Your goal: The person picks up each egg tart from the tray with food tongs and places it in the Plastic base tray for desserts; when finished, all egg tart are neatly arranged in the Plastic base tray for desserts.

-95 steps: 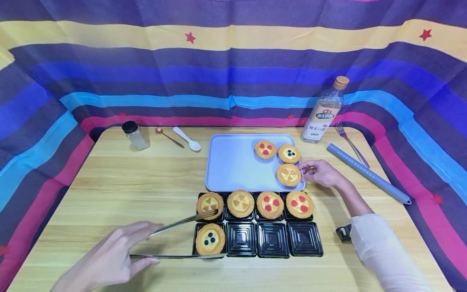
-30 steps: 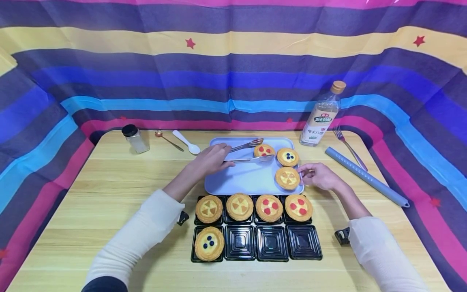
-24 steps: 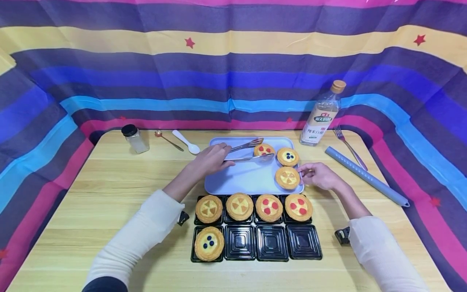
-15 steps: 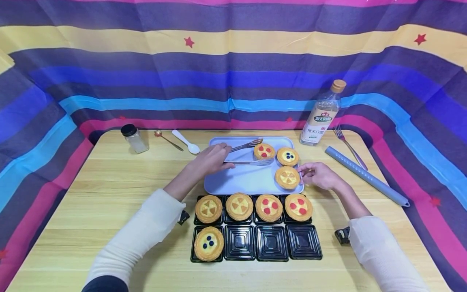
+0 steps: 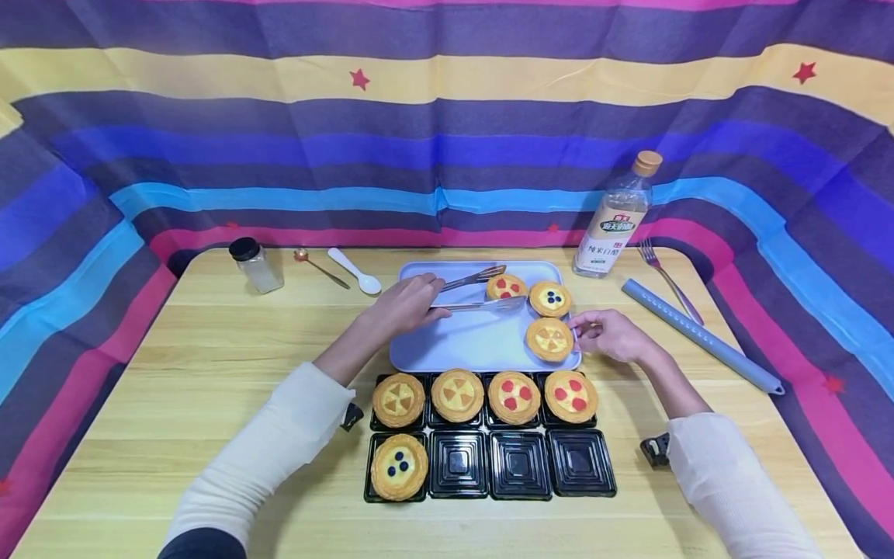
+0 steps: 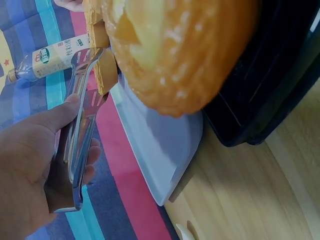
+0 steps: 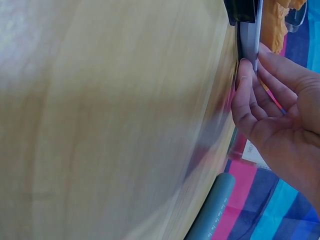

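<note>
left grip (image 5: 405,303) round tongs (image 5: 478,276), straddling red-topped tart (image 5: 506,287) near back of tray (image 5: 475,343) | right grip (image 5: 611,334) pinching tray's right edge, prob steadying it

And here at 2 o'clock, vinegar btl (image 5: 616,217): white label (image 5: 602,242) reads 纯米白醋 ("pure rice white vinegar"). Green oval (image 5: 618,227) above, chars. too blurred. Now 3 o'clock, grey bar (image 5: 701,335) w/ white marks, too small to read.

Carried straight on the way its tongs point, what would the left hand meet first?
Most likely the red-topped tart, which sits between the tips of the tongs in the left hand; whether they touch it is hard to tell.
</note>
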The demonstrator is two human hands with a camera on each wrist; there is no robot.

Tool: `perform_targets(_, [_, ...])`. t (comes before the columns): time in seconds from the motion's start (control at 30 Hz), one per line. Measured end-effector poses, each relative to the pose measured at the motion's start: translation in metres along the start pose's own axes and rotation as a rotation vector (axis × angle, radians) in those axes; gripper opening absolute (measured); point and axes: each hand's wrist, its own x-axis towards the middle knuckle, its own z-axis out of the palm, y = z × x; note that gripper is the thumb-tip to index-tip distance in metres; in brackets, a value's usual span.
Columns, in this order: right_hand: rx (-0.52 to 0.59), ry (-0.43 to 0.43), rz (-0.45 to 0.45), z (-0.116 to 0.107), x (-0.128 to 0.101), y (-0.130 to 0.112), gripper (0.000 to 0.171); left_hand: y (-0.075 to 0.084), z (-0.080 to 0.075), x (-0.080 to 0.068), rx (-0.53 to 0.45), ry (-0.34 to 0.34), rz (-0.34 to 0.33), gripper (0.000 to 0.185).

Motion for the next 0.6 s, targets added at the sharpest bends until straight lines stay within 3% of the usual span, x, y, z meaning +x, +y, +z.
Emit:
perform_targets(0.27, [-0.002,0.001,0.000,0.000,0.000,-0.001,0.043,-0.002,-0.011,-0.007,-0.016,0.015,0.004,0.044])
perform_targets(0.6, [-0.017,0.003,0.002,0.001,0.000,-0.001,0.044,0.000,-0.024,-0.032,0.016,0.064,0.042,0.047])
